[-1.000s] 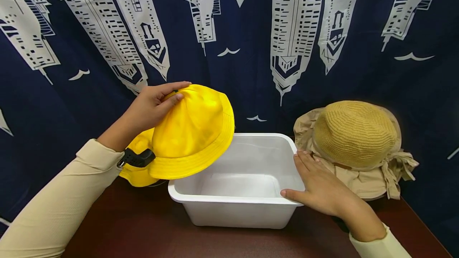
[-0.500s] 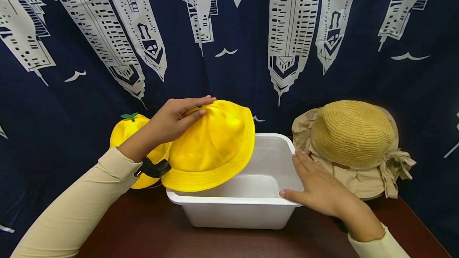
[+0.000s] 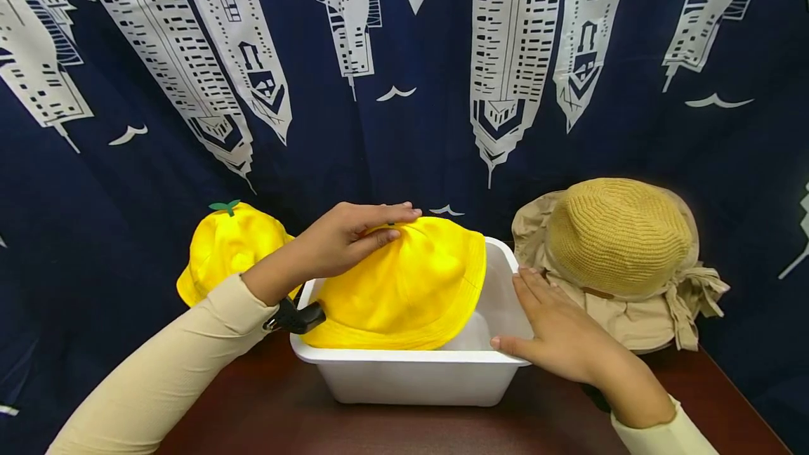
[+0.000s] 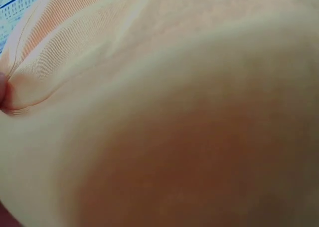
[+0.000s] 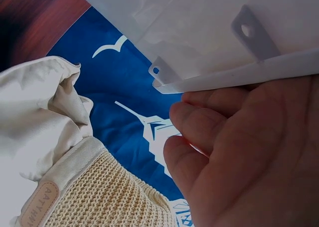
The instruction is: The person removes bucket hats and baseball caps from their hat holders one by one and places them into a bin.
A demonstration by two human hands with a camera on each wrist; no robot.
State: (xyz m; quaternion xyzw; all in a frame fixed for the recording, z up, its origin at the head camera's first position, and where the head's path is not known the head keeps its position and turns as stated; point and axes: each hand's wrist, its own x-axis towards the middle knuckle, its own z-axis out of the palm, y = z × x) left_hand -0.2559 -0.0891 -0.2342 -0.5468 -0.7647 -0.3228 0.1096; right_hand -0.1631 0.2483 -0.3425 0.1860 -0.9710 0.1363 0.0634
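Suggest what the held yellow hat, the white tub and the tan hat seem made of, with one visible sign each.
Yellow hat: thin, fairly matte cloth, fibre unclear; its crown creases softly.
White tub: probably moulded plastic, slightly glossy; walls and rounded rim look one piece.
Tan hat: matte yarn or straw crown, chunky stitches showing; cloth brim, limply folded.

Navy cloth right across the back, lightly creased, pale towers printed upside down, white waves dotted between; below, a dark red-brown counter, light glowing softly on it!
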